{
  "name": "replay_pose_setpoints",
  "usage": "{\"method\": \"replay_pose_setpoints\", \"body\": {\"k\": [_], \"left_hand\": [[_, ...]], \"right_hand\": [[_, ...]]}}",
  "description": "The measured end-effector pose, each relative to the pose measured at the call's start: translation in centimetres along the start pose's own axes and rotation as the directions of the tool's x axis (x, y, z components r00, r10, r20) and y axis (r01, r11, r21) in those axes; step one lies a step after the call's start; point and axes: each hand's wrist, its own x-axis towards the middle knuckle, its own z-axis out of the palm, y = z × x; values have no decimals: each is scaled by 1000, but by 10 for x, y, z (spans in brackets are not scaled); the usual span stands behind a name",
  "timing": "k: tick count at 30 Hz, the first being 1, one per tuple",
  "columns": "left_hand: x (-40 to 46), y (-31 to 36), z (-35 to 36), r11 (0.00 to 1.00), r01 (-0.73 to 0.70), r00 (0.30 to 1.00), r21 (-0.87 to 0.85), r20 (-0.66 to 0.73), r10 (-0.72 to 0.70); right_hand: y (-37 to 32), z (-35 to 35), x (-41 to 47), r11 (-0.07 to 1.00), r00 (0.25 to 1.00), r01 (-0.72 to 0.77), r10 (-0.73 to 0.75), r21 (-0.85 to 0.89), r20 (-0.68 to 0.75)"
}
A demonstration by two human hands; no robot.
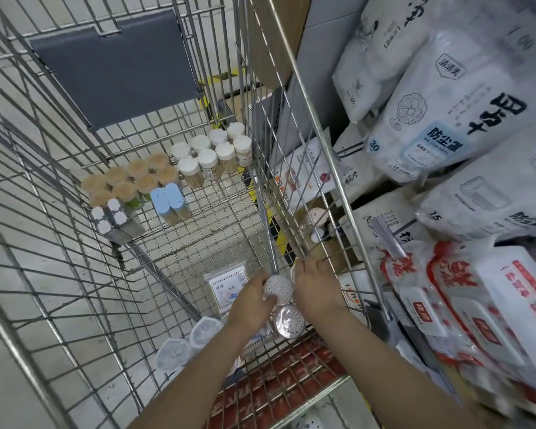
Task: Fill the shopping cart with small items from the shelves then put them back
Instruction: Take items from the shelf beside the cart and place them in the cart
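Both my hands reach down into the wire shopping cart (pixel 75 274), near its right wall. My left hand (pixel 251 300) grips a round white perforated container (pixel 279 287). My right hand (pixel 314 284) lies just right of it, fingers curled over another item that is mostly hidden. A second round perforated container (pixel 288 320) sits right below. A flat clear packet (pixel 225 283) lies to the left. Further in stand white-capped toothpick jars (pixel 211 153), tan-topped jars (pixel 133 178), two blue-capped tubes (pixel 169 199) and a white-capped square pack (pixel 109 218).
Shelves on the right hold large white bags (pixel 440 119) of dust covers and red-and-white packs (pixel 464 298). Round clear tubs (pixel 186 339) sit in the cart's near left. A grey seat flap (pixel 115 66) hangs at the cart's far end.
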Motion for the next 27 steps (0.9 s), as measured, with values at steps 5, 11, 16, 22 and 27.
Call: {"method": "replay_pose_setpoints", "body": {"k": [5, 11, 16, 22, 27], "left_hand": [[-8, 6, -12, 1000, 29, 1000, -7, 6, -29], [-51, 18, -49, 998, 42, 999, 52, 25, -43], [-110, 49, -95, 986, -58, 994, 159, 105, 41], [-174, 121, -132, 894, -258, 964, 366, 154, 215], [-231, 205, -116, 646, -502, 857, 576, 231, 460]], "right_hand": [[3, -14, -15, 993, 995, 71, -76, 92, 58], [8, -35, -70, 950, 995, 81, -94, 301, 31], [15, -60, -150, 791, 996, 19, 39, 612, -82], [42, -80, -267, 595, 956, -34, 253, 803, -147], [74, -69, -370, 570, 870, -210, 480, 794, -115]]}}
